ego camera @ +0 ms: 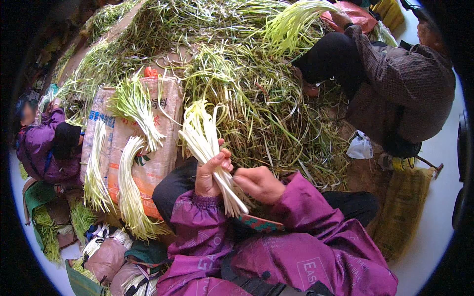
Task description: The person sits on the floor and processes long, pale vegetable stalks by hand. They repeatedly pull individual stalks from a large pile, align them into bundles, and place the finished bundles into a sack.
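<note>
My left hand [212, 175] is wrapped around the middle of a bundle of pale, blanched chive-like stalks [202, 142]. Their white lower ends slant down towards my lap, while yellowish leaf tips curl over at the top. Beside those lower ends is my right hand [261, 184], its fingers curled in against the stalks; whether it pinches a strand is hidden. To the left, a printed woven sack [168, 114] lies flat over a raised, box-like support. Three sorted bunches rest on it: a greener one [139, 107] and two pale ones, the left bunch [97, 159] and the lower bunch [129, 181].
Ahead spreads a heap of loose stalks and leaf waste [259, 103]. At right crouches a person [403, 92] holding long yellow leaves [296, 24]. Another person in purple [48, 148] sits at far left. Tied bundles [105, 255] lie lower left; a yellowish sack [401, 211] is at right.
</note>
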Demonstrator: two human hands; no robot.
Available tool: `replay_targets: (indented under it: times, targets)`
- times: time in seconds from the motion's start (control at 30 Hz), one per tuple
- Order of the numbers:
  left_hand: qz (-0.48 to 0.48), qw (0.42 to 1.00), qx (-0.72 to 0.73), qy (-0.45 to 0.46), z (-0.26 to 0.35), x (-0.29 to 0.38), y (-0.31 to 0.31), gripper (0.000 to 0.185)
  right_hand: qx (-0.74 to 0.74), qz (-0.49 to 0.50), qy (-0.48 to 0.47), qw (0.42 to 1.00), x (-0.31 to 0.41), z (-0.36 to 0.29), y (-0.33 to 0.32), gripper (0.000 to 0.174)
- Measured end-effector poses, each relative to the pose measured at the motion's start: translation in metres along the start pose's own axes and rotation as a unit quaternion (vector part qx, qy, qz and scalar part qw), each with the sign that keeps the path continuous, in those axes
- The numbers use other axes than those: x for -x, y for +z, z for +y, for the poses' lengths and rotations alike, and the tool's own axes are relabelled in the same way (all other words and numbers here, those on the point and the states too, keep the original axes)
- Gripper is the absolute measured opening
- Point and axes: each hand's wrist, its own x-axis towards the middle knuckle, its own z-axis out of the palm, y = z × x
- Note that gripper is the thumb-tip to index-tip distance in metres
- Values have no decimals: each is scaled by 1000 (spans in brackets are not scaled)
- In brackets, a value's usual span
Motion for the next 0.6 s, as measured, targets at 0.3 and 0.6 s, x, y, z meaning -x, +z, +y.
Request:
replay_targets:
  times: [0.3,0.6]
  targets:
    - [-111,983,62,129,22,10,-3,47,255,112,345,896,109,146,-60,31]
    - [-110,979,38,169,33,9,-5,47,366,2,185,912,56,191,-57,57]
